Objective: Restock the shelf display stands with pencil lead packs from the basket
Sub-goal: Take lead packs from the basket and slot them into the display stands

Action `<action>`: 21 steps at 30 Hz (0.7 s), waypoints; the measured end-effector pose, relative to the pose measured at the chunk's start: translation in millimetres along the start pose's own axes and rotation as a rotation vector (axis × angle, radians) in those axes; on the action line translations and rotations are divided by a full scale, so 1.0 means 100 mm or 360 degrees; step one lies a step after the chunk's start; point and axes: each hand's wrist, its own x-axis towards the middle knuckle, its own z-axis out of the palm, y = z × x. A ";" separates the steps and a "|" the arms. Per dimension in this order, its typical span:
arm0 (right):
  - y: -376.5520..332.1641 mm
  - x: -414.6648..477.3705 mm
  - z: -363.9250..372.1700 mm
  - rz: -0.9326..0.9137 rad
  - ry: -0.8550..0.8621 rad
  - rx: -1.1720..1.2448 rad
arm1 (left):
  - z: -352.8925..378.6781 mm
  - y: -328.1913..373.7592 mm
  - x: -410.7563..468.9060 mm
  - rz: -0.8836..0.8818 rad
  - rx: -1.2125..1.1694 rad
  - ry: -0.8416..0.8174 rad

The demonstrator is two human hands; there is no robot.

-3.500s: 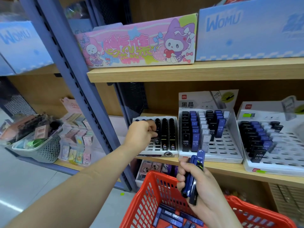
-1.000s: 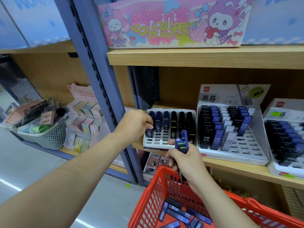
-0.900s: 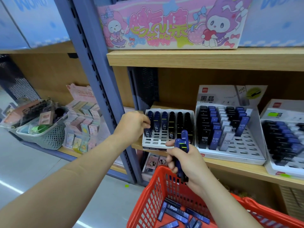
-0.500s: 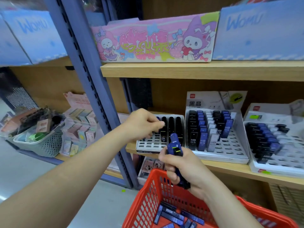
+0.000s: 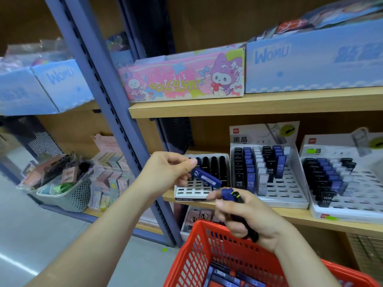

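Extends the bare left arm point(image 5: 107, 220) from the near left, up toward the far right. Pinches one end of a blue lead pack point(image 5: 206, 179) between thumb and fingers point(image 5: 191, 162) of the left hand point(image 5: 172, 172), pack slanting down to the right. Brings the right arm point(image 5: 300, 255) in from the near right. Grips a bundle of packs point(image 5: 230, 193) in the curled right hand point(image 5: 248, 216), close below and right of the left hand.

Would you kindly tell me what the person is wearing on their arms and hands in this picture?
Nothing worn is visible. The left hand and right hand have no gloves, rings or watch. The left arm and right arm are uncovered as far as the frame shows, so no sleeve is in view.
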 end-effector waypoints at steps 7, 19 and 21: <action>0.05 0.12 0.12 -0.0243 0.0378 0.0101 | -0.05 -0.05 -0.01 0.0000 0.0027 -0.0152; 0.18 0.28 0.31 -0.0477 0.0668 -0.0199 | -0.11 -0.17 0.12 -0.0265 -0.0330 0.0005; 0.23 0.32 0.32 -0.0479 0.0652 -0.0285 | -0.11 -0.23 0.15 -0.0371 -0.0425 -0.0008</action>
